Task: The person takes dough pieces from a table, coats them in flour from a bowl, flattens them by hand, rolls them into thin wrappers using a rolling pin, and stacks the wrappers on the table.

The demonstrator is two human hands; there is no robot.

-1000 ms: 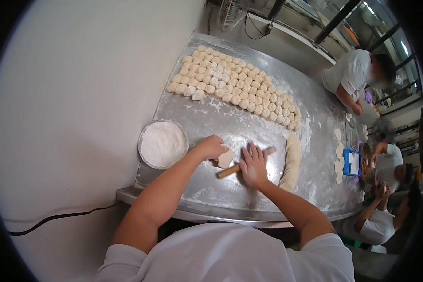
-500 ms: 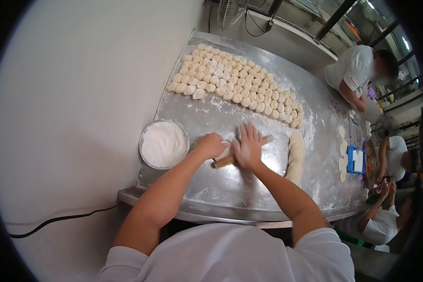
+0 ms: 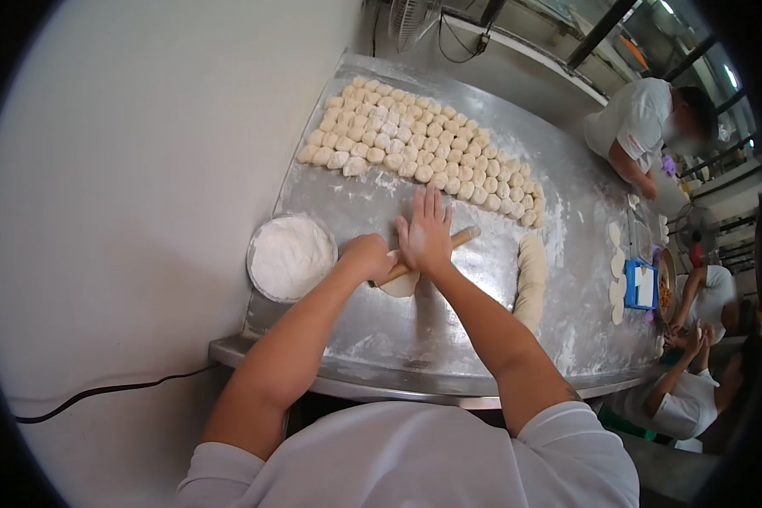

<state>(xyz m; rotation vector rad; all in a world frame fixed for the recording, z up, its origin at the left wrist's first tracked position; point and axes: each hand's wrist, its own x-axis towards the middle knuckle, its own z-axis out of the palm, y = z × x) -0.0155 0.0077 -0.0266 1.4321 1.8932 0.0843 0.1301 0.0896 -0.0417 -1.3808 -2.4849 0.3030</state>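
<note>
A wooden rolling pin (image 3: 466,236) lies slanted across a thin dough wrapper (image 3: 400,285) on the steel table. My right hand (image 3: 427,233) presses flat on the pin, fingers stretched forward and thumb apart. Closed at the pin's left side, my left hand (image 3: 367,257) pinches the edge of the wrapper. The wrapper shows mostly on the near side of the pin; part of it is hidden under the pin and my hands. Just left of my left hand stands a round bowl of white flour (image 3: 289,254).
Rows of dough balls (image 3: 423,140) cover the far part of the table (image 3: 474,356). A thick dough roll (image 3: 531,284) lies to the right. Flat wrappers (image 3: 617,262) and a blue tray (image 3: 641,286) sit farther right, near co-workers (image 3: 635,127). A wall borders the left.
My right hand and the rolling pin have moved forward and left. The wrapper now shows on the near side of the pin. My left hand has shifted slightly left.
</note>
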